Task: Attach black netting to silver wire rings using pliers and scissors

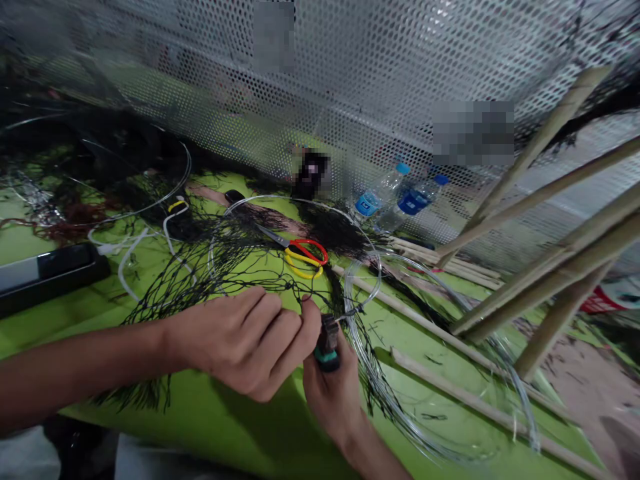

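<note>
My left hand [253, 340] is closed in a pinch at the edge of a black knotted net [187, 273], whose strands run under and past the fingers. My right hand [333, 397] grips pliers [329, 337] with a teal-marked handle, their dark head upward beside my left fingertips. A thin wire ring [377, 267] arcs behind both hands, and its near end comes down to the head of the pliers. Whether the jaws bite on the wire cannot be made out. Scissors [300, 257] with one red and one yellow handle lie just beyond the net.
A coil of clear line [385, 407] lies right of my hands beside bamboo poles [480, 400]. More poles [555, 267] lean at right. Two water bottles [383, 193] stand by a perforated metal screen [350, 80]. At left are a power bank [55, 273] and white cable [125, 270].
</note>
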### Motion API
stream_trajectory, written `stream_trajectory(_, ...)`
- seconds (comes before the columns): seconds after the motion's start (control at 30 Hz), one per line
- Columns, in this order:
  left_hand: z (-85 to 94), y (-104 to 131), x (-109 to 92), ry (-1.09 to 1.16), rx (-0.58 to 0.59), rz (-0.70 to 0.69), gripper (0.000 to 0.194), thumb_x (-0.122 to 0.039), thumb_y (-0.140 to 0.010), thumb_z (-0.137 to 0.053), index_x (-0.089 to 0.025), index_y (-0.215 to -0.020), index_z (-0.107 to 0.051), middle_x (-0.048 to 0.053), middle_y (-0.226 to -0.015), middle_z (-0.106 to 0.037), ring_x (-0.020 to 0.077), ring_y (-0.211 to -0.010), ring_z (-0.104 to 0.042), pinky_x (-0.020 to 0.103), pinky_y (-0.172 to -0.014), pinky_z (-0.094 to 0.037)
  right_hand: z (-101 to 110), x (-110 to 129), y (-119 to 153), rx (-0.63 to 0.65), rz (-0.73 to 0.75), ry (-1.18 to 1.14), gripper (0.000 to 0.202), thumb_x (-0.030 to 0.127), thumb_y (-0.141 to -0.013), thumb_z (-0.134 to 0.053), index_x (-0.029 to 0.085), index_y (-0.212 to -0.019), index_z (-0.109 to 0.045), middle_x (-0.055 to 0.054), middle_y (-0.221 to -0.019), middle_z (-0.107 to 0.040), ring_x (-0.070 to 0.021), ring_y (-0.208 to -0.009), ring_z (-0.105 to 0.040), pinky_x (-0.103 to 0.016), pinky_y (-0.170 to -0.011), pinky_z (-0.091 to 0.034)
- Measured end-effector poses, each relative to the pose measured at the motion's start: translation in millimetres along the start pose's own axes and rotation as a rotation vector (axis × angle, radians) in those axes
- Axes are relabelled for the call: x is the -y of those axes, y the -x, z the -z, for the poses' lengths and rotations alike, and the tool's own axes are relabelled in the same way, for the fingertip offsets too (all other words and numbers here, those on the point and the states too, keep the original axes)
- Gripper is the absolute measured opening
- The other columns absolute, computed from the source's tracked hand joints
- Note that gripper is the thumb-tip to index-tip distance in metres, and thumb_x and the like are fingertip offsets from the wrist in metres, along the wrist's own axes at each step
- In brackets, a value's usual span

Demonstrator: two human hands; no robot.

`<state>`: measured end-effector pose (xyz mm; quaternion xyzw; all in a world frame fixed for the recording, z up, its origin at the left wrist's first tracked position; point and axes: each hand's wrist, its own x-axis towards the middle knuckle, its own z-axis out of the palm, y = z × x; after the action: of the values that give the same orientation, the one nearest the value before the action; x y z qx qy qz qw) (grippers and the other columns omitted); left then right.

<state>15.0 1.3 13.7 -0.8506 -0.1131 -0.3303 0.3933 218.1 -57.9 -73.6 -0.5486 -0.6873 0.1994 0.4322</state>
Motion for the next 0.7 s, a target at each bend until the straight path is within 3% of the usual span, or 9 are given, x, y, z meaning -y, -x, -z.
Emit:
stream_trajectory(0.23,-13.1,6,1,-0.030,0.054,0.017,0.026,-0.021,-0.097,-0.070,0.002,-0.106,-0.078,-0.001,-0.064,-0.057,0.0108,-0.048,-0.056,0.025,-0.040,-0.048,0,-5,-10,0.058,-0.072,-0.037,0.010,0.029,-0.097,-0.060,0.021,-0.103,-0.062,0.000,-0.075,-0.069,-0.0154,-0.061,-0.061,-0.026,-0.058,-0.050)
stream_trajectory(0.43,-18.7,9,4,-0.020,0.039,0.083,0.018,-0.012,-0.095,-0.069,0.000,-0.109,-0.072,0.000,-0.065,-0.064,0.0124,-0.051,-0.059,0.027,-0.044,-0.045,7,-9,-20,0.059,-0.072,-0.015,0.018,0.038,-0.100,-0.061,0.021,-0.105,-0.065,-0.002,-0.084,-0.069,-0.0164,-0.072,-0.061,-0.026,-0.063,-0.048)
stream_trajectory(0.6,-9.1,8,12,0.183,0.010,0.282,0.028,-0.004,-0.097,-0.055,-0.011,-0.123,-0.063,-0.005,-0.063,-0.062,0.0115,-0.052,-0.057,0.025,-0.049,-0.044,31,-9,-26,0.259,-0.100,0.015,0.023,0.042,-0.103,-0.058,0.021,-0.095,-0.063,0.001,-0.075,-0.063,-0.0145,-0.064,-0.052,-0.026,-0.058,-0.041)
stream_trajectory(0.7,-1.9,10,13,0.344,-0.040,0.480,0.019,-0.013,-0.100,-0.058,-0.018,-0.116,-0.067,-0.007,-0.063,-0.062,0.0089,-0.049,-0.053,0.022,-0.049,-0.043,43,-10,-29,0.383,-0.046,0.106,0.024,0.042,-0.103,-0.057,0.023,-0.088,-0.058,0.003,-0.071,-0.059,-0.0139,-0.061,-0.047,-0.026,-0.057,-0.037)
